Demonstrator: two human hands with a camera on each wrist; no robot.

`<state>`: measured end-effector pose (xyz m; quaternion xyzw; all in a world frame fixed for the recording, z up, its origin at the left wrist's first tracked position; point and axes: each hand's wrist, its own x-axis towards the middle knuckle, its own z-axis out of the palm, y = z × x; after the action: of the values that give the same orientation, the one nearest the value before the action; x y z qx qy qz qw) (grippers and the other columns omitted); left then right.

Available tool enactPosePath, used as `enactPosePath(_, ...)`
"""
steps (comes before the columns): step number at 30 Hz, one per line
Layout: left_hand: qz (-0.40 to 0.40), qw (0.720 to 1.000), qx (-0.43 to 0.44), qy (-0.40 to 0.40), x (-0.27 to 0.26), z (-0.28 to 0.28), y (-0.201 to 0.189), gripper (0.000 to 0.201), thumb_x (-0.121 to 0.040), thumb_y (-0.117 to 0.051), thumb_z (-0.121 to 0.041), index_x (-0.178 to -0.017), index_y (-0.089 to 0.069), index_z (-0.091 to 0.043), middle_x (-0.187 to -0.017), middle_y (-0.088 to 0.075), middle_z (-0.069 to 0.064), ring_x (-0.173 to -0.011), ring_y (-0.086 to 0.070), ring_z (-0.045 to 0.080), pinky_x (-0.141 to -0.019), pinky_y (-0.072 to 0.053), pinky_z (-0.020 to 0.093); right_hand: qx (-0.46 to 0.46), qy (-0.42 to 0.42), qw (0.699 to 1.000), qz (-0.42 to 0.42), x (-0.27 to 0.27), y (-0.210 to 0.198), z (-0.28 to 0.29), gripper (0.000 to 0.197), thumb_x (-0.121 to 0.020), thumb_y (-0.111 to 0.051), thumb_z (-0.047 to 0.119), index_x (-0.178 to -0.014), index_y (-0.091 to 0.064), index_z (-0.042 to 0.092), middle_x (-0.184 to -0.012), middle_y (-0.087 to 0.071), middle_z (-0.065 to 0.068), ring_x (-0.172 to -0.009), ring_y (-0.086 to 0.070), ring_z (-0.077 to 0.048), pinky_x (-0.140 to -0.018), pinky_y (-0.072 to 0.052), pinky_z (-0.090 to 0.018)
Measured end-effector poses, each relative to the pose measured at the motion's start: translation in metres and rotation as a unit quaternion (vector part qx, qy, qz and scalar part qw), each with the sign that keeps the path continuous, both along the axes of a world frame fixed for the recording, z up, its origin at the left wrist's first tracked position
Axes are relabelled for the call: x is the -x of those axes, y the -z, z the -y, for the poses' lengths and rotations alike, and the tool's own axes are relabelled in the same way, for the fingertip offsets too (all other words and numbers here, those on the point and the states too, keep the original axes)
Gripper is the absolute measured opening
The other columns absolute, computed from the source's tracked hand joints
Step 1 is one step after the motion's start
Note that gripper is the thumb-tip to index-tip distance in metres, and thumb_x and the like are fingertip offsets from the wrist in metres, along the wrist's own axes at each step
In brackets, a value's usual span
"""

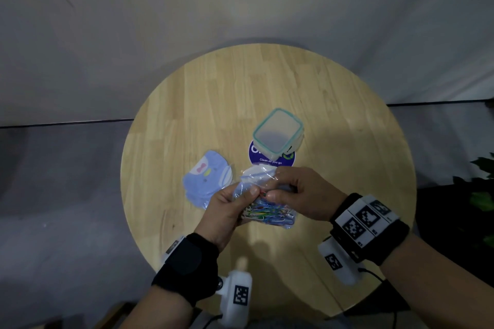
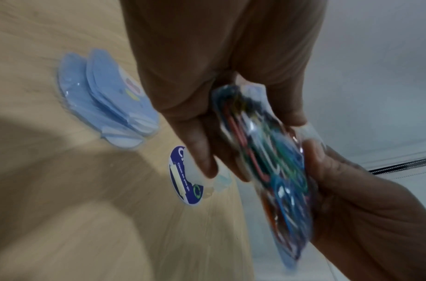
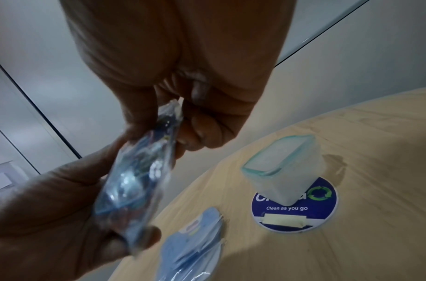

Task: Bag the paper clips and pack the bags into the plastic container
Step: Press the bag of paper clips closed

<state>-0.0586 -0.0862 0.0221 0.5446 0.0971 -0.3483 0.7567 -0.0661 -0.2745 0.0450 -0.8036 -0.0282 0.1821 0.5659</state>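
A clear plastic bag [image 1: 267,211] full of coloured paper clips is held above the near middle of the round wooden table [image 1: 334,93]. My left hand [image 1: 230,208] grips the bag's left side, thumb on top. My right hand [image 1: 299,192] pinches the bag's upper part between thumb and fingers. The same bag [image 2: 267,161] shows blurred between both hands in the left wrist view, and the bag [image 3: 137,182] again in the right wrist view. The clear plastic container [image 1: 278,132] with a teal rim stands behind the hands, lid on.
A small stack of light blue cartoon-printed bags [image 1: 208,179] lies left of the hands. A round blue "Clean as you go" sticker [image 1: 270,160] sits under the container. A dark plant [image 1: 481,184] stands off the table's right edge.
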Motion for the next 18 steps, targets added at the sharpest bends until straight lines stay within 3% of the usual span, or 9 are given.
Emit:
enactPosePath(3, 0.028, 0.999, -0.029, 0.019, -0.005, -0.002, -0.002, 0.029, -0.081, -0.069, -0.021, -0.098, -0.071, 0.002, -0.079, -0.073, 0.01, -0.067, -0.066, 0.016, -0.06, -0.05, 0.022, 0.049, -0.032, 0.998, 0.014, -0.001, 0.004, 0.002, 0.014, -0.077, -0.069, 0.02, -0.086, -0.072, 0.01, -0.079, -0.057, 0.008, -0.076, -0.057, 0.001, -0.07, -0.039, -0.008)
enactPosePath(5, 0.035, 0.999, -0.036, 0.008, -0.008, -0.002, -0.002, 0.034, -0.081, -0.066, -0.021, -0.102, -0.069, 0.005, -0.088, -0.073, 0.018, -0.075, -0.067, 0.022, -0.067, -0.054, 0.028, 0.024, -0.01, 0.999, 0.024, 0.0, 0.004, 0.001, 0.013, -0.075, -0.071, 0.017, -0.084, -0.073, 0.009, -0.081, -0.061, -0.002, -0.077, -0.061, -0.006, -0.07, -0.044, -0.013)
enactPosePath(7, 0.041, 0.999, -0.034, -0.006, -0.01, -0.001, -0.003, 0.033, -0.084, -0.067, -0.021, -0.106, -0.068, 0.005, -0.099, -0.069, 0.025, -0.086, -0.066, 0.027, -0.077, -0.053, 0.037, -0.017, 0.047, 0.998, 0.032, 0.0, 0.002, -0.001, 0.013, -0.069, -0.075, 0.017, -0.081, -0.074, 0.011, -0.083, -0.067, -0.012, -0.079, -0.066, -0.021, -0.074, -0.052, -0.029)
enactPosePath(9, 0.043, 0.998, -0.037, -0.014, -0.011, 0.001, -0.004, 0.035, -0.085, -0.066, -0.021, -0.106, -0.066, 0.007, -0.1, -0.068, 0.027, -0.088, -0.064, 0.029, -0.077, -0.052, 0.038, -0.061, 0.103, 0.992, 0.032, 0.001, -0.002, -0.001, 0.017, -0.063, -0.079, 0.014, -0.08, -0.074, 0.017, -0.082, -0.072, -0.012, -0.077, -0.068, -0.02, -0.075, -0.055, -0.038)
enactPosePath(12, 0.044, 0.998, -0.036, -0.021, -0.01, 0.003, -0.009, 0.039, -0.082, -0.062, -0.023, -0.106, -0.066, 0.008, -0.096, -0.068, 0.024, -0.085, -0.064, 0.028, -0.073, -0.053, 0.035, -0.078, 0.128, 0.988, 0.033, 0.003, -0.007, 0.002, 0.025, -0.063, -0.082, 0.005, -0.082, -0.074, 0.02, -0.081, -0.075, -0.012, -0.074, -0.068, -0.017, -0.074, -0.059, -0.041)
enactPosePath(14, 0.046, 0.998, -0.037, -0.026, -0.009, 0.004, -0.011, 0.038, -0.081, -0.061, -0.023, -0.105, -0.067, 0.007, -0.094, -0.069, 0.022, -0.083, -0.065, 0.027, -0.072, -0.053, 0.036, -0.048, 0.121, 0.991, 0.032, 0.003, -0.007, 0.004, 0.021, -0.063, -0.083, 0.01, -0.077, -0.073, 0.021, -0.075, -0.074, -0.01, -0.068, -0.066, -0.015, -0.07, -0.058, -0.041)
enactPosePath(18, 0.045, 0.998, -0.043, -0.024, -0.005, 0.005, -0.01, 0.033, -0.084, -0.063, -0.025, -0.102, -0.069, 0.003, -0.094, -0.069, 0.023, -0.082, -0.066, 0.029, -0.073, -0.052, 0.038, -0.007, 0.061, 0.998, 0.015, 0.001, -0.007, 0.003, 0.023, -0.062, -0.084, 0.016, -0.069, -0.069, 0.032, -0.068, -0.066, 0.009, -0.065, -0.062, -0.006, -0.065, -0.052, -0.029)
